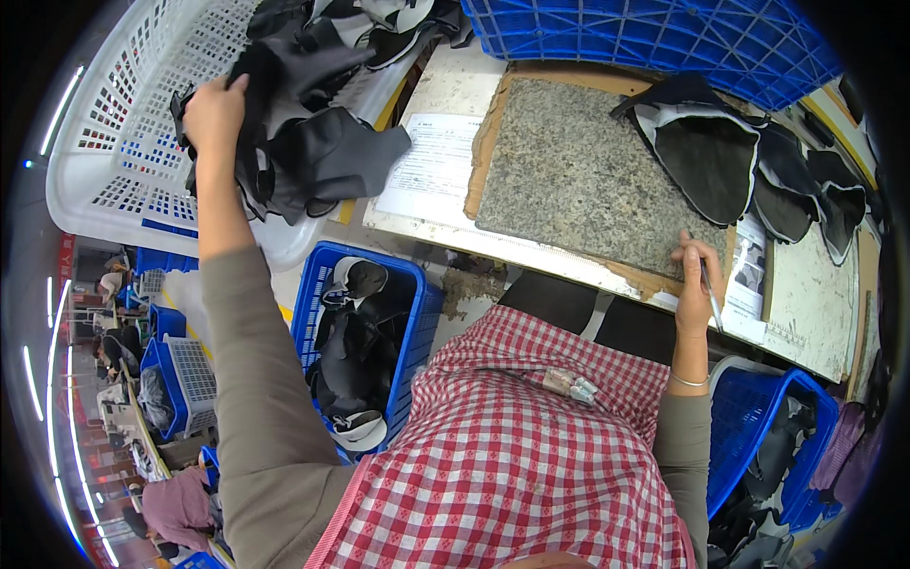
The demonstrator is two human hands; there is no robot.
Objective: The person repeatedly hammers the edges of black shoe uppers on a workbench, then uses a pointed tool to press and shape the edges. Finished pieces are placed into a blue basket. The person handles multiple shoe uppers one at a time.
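Workbench and baskets crowd a factory station, with a granite slab set squarely before the seated person as a firm working face. Left hand reaches into the white basket, fingers closed on a dark shoe upper pulled from the pile. Right hand rests at the slab's near edge, pinching a pen ready. Finished uppers lie stacked to the right, clear of the slab.

We see granite slab mid-bench | printed sheet at its left edge | blue crate along far edge
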